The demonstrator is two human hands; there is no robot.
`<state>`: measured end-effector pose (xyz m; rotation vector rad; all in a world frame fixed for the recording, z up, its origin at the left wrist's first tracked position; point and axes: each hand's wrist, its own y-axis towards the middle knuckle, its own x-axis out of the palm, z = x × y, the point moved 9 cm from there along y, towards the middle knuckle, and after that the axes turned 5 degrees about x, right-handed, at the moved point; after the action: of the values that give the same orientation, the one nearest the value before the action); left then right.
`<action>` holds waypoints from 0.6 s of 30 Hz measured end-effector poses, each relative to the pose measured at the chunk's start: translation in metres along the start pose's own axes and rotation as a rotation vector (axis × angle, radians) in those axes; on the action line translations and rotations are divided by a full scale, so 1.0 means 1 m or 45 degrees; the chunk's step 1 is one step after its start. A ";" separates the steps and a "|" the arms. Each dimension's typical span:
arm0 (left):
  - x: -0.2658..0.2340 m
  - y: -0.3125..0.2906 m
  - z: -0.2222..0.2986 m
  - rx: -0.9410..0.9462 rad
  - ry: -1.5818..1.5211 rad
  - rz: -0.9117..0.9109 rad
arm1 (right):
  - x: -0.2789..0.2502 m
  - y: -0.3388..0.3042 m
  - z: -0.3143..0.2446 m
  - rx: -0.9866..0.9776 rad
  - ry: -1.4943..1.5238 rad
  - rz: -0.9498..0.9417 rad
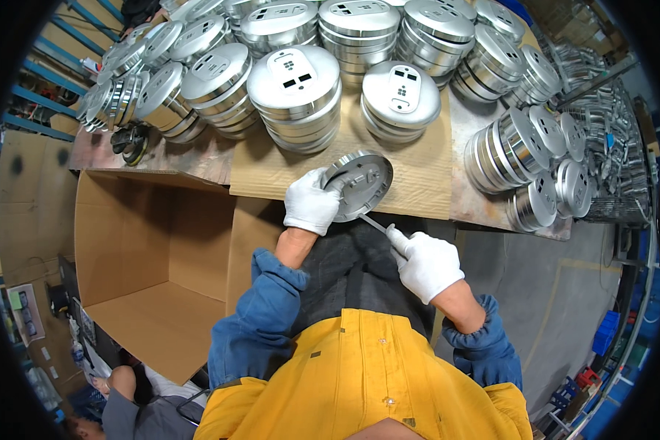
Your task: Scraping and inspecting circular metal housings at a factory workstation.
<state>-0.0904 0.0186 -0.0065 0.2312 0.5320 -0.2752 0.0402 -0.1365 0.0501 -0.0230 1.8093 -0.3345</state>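
Note:
My left hand (309, 200), in a white glove, grips the edge of a round silver metal cover (364, 183). The cover is tilted, its ribbed inner side facing up, just off the table's front edge. In my right hand (427, 265), gloved as well, is a thin flat metal file-like tool (372, 223). Its tip meets the near rim of the cover, and its other end is hidden in my fingers. Beyond my hands stand stacks of similar covers, among them a tall stack (295, 99) and a shorter stack (400, 101), most with oval panels and dark cutouts on top.
A large open cardboard box (154, 242) stands left of my legs, against the table. Cardboard sheeting (418, 176) covers the tabletop's middle. More stacked covers (507, 150) lean at the right edge, beside a heap of metal parts (609, 139). Another person (150, 403) is at lower left.

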 end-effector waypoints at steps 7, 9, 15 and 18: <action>-0.001 -0.016 -0.021 -0.036 -0.186 0.028 | 0.009 0.004 -0.012 -0.024 0.039 -0.084; 0.001 -0.017 -0.020 -0.029 -0.148 0.026 | 0.009 0.005 -0.016 -0.047 0.027 -0.077; -0.010 -0.021 0.002 0.222 -0.040 0.190 | 0.010 0.010 -0.023 -0.081 -0.031 -0.121; -0.011 -0.024 0.009 0.254 -0.018 0.209 | 0.011 0.013 -0.025 -0.096 -0.042 -0.137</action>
<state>-0.1034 -0.0044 0.0032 0.4642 0.4687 -0.1694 0.0159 -0.1213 0.0422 -0.1787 1.7914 -0.3399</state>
